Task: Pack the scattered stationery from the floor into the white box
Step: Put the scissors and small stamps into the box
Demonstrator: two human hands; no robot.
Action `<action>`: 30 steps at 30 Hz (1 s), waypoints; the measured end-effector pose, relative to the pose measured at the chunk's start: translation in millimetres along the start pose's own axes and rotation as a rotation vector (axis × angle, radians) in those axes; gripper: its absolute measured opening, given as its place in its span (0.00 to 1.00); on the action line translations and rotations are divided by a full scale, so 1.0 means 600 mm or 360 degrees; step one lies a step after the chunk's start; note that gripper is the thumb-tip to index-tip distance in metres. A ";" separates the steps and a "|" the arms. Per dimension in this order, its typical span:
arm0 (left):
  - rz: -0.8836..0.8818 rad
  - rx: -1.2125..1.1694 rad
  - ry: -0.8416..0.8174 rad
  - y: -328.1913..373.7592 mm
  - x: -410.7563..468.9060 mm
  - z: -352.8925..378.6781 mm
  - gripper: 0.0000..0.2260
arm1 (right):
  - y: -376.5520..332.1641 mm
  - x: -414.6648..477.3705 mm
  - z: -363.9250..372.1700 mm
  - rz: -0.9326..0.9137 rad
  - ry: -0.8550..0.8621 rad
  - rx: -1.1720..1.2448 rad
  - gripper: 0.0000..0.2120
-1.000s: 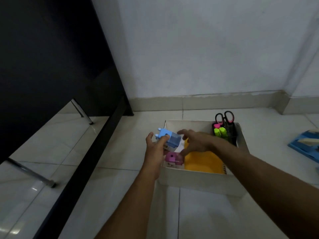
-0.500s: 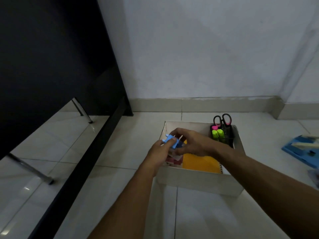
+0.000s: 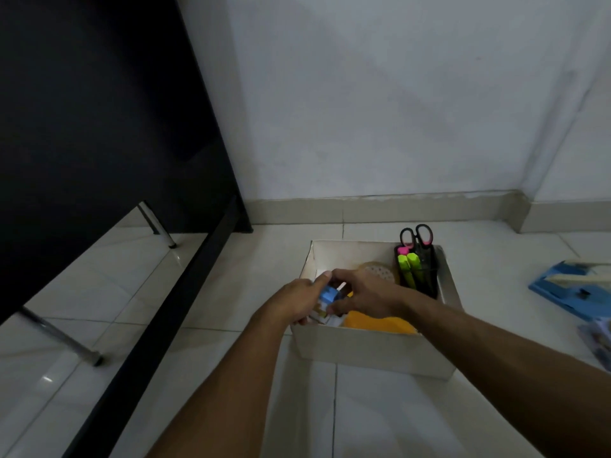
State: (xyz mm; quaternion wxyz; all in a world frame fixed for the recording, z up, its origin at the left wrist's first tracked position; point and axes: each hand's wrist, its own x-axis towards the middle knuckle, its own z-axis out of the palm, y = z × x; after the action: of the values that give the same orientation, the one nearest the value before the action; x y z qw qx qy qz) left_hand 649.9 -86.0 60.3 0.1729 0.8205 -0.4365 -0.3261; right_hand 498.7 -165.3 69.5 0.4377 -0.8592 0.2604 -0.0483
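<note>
The white box (image 3: 370, 350) sits on the tiled floor ahead of me. Both hands are over its left end, meeting around a small blue sharpener-like block (image 3: 329, 296). My left hand (image 3: 294, 304) grips it from the left, and my right hand (image 3: 360, 297) curls its fingers and thumb round it from the right. Inside the box lie a yellow notebook (image 3: 377, 323), a roll of tape (image 3: 378, 271) and a black holder (image 3: 426, 276) with scissors (image 3: 416, 236) and highlighters (image 3: 408, 264). What lies under the blue block is mostly hidden.
A black desk panel (image 3: 99, 127) with metal legs (image 3: 59, 335) fills the left side. A blue stapler-like item (image 3: 575, 289) lies on the floor at the right, with another partly cut-off object (image 3: 600, 342) near the right edge. A white wall stands behind.
The blue block has gone from above the box's left edge down into the box. Both hands have closed in around it and sunk lower. The pink item beneath is now hidden.
</note>
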 end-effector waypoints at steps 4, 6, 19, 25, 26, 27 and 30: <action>0.0090 0.0245 0.0257 -0.010 0.017 0.006 0.24 | 0.013 0.002 0.007 0.0013 -0.0043 -0.0147 0.23; 0.0130 0.0308 0.0442 -0.015 0.023 0.007 0.22 | 0.018 0.006 0.015 -0.0006 -0.0062 -0.0344 0.23; 0.0591 0.0453 0.0167 -0.015 0.018 0.015 0.19 | 0.026 0.036 0.047 -0.0330 0.0071 -0.0772 0.23; 0.0478 0.0403 -0.0049 -0.007 0.032 0.014 0.23 | 0.030 0.051 0.056 -0.0282 0.0001 -0.0886 0.19; 0.0476 0.0401 -0.0055 -0.006 0.035 0.013 0.23 | 0.030 0.054 0.058 -0.0281 -0.0010 -0.0908 0.18; 0.0473 0.0399 -0.0057 -0.005 0.038 0.012 0.23 | 0.030 0.057 0.059 -0.0283 -0.0011 -0.0916 0.18; 0.0444 0.0353 -0.0058 -0.003 0.045 0.010 0.25 | 0.031 0.061 0.060 -0.0304 0.0002 -0.0857 0.18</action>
State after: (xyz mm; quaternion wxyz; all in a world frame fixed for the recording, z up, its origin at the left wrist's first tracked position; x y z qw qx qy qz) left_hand 657.6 -107.4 44.5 0.1169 0.7601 -0.5824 -0.2636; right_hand 533.6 -165.9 27.7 0.1870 -0.9652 0.1821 -0.0189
